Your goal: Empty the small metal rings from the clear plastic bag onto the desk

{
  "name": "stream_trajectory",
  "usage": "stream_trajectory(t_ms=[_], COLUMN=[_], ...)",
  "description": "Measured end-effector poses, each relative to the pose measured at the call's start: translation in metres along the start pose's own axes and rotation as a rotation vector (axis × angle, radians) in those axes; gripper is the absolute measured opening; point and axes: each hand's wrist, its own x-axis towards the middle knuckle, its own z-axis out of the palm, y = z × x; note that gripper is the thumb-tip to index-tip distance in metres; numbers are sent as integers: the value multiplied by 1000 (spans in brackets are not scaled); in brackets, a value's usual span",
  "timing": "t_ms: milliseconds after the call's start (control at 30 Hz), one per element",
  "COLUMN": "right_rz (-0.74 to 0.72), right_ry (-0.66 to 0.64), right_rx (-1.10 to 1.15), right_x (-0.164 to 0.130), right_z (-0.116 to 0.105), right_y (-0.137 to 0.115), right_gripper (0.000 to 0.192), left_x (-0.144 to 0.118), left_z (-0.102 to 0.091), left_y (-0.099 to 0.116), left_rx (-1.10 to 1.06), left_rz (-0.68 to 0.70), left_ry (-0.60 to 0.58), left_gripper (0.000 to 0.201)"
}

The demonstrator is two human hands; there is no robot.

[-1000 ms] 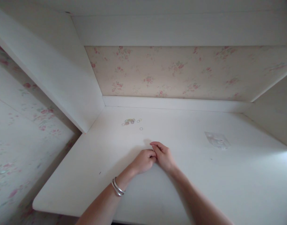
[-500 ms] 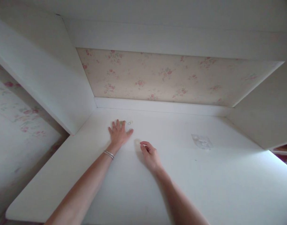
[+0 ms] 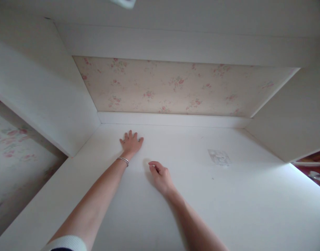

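My left hand (image 3: 131, 143) lies palm down with its fingers spread on the white desk top (image 3: 191, 195), towards the back edge. A small dark ring-like bit (image 3: 139, 140) shows by its thumb; whatever else lies under the palm is hidden. Closer to me, my right hand (image 3: 162, 177) hovers just over or rests on the surface, its thumb and forefinger brought together and the other fingers curled. Anything between those fingertips is too small to make out. Off to the right lies a clear plastic bag (image 3: 219, 157), flat, with pale contents that I cannot identify.
White panels stand at the left (image 3: 52, 87) and right (image 3: 285, 115), and a shelf board (image 3: 175, 45) runs overhead. Flowered wallpaper (image 3: 162, 87) covers the back. A tiny dark speck (image 3: 212, 178) lies below the bag.
My left hand has slid right and slightly away, covering the several small rings that showed beside it. My right hand keeps its pinch. The view has shifted a little to the right.
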Motion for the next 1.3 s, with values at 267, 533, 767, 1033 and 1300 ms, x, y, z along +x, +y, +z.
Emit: stream_trajectory(t_ms=[267, 533, 767, 1033, 1300], right_rz=[-8, -17, -30, -16, -21], right_ry=[-6, -10, -7, -34, -31], right_rx=[-11, -30, -33, -34, -42], right_x=[0, 0, 0, -1, -2], right_z=[0, 0, 2, -1, -1], right_y=[1, 0, 3, -2, -2], right_gripper=[32, 31, 31, 31, 31], left_x=[-1, -2, -2, 2, -10], left_z=[-6, -16, -8, 2, -17], left_y=[-6, -34, -20, -34, -39], left_rx=[5, 41, 37, -10, -76], left_rz=[18, 97, 128, 161, 215], left_ry=[86, 18, -31, 24, 88], left_gripper=[39, 39, 53, 39, 40])
